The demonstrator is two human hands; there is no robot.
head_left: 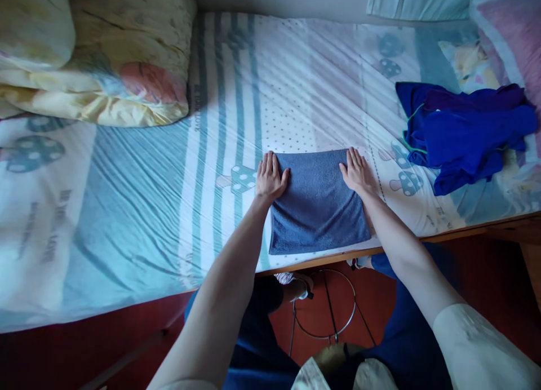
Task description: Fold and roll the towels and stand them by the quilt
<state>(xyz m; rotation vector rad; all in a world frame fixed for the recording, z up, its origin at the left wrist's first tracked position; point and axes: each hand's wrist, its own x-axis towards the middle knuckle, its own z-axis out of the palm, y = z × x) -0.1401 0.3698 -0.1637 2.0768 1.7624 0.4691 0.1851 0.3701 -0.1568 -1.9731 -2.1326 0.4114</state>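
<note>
A blue-grey towel lies spread on the patterned bed sheet, close to the bed's front edge. Its lower half shows soft wrinkles. My left hand rests flat on the towel's upper left corner, fingers stretched out and pointing away from me. On the upper right corner lies my right hand, also flat, with its fingers extended. Neither hand grips anything.
Crumpled bright blue clothing lies at the right, beside a pink pillow. A folded yellow quilt fills the back left. Below the wooden bed edge, a round metal frame stands on the red floor.
</note>
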